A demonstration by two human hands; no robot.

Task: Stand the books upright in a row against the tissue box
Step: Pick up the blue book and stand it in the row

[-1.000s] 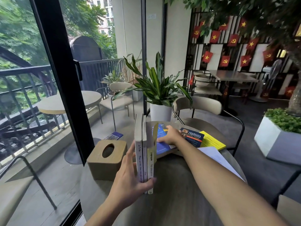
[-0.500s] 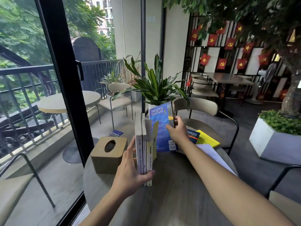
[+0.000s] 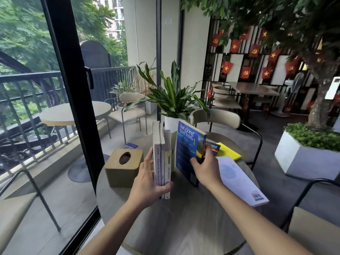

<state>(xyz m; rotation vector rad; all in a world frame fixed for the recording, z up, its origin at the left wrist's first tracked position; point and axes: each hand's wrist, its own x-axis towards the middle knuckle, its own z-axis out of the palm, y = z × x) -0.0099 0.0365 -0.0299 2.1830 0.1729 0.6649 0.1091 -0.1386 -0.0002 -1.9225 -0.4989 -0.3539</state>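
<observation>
A wooden tissue box (image 3: 123, 167) sits at the left of the round table (image 3: 184, 227). Three pale books (image 3: 162, 155) stand upright just right of it, a small gap between them and the box. My left hand (image 3: 149, 183) clasps them at their near end, thumb on the right side. My right hand (image 3: 207, 171) grips a blue book (image 3: 188, 148), upright and tilted, a short way right of the row. A dark book (image 3: 214, 148) and a yellow book (image 3: 229, 153) lie flat behind it. A white book (image 3: 239, 179) lies flat to the right.
A potted plant (image 3: 173, 102) stands just beyond the table's far edge, with a chair (image 3: 217, 118) behind it. A black window frame (image 3: 73, 89) runs along the left. A chair arm (image 3: 303, 197) is at the near right.
My right hand has lifted the blue book off the flat pile, stood it on edge and brought it nearer and to the right of the row. My left hand keeps holding the three books.
</observation>
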